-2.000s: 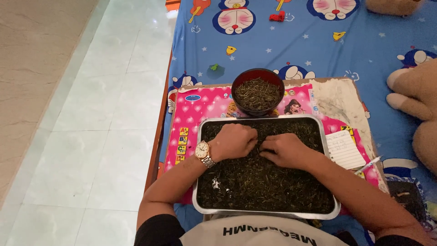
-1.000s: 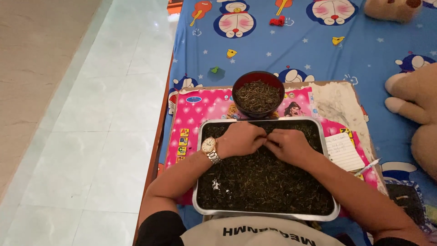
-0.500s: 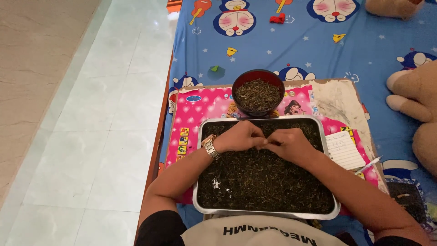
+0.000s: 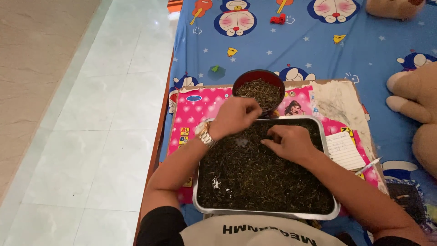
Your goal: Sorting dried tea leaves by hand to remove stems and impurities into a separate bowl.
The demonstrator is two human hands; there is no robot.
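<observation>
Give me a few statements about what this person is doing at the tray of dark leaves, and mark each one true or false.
1. The left hand is raised near the dark bowl. True.
2. The right hand rests on the leaves in the metal tray. True.
3. The bowl is empty. False: it holds dark dried leaves like those in the tray.
4. A wristwatch sits on the right wrist. False: it is on the left wrist.
5. The tray stands on bare floor tiles. False: it lies on a pink picture mat over a blue cartoon sheet.
</observation>
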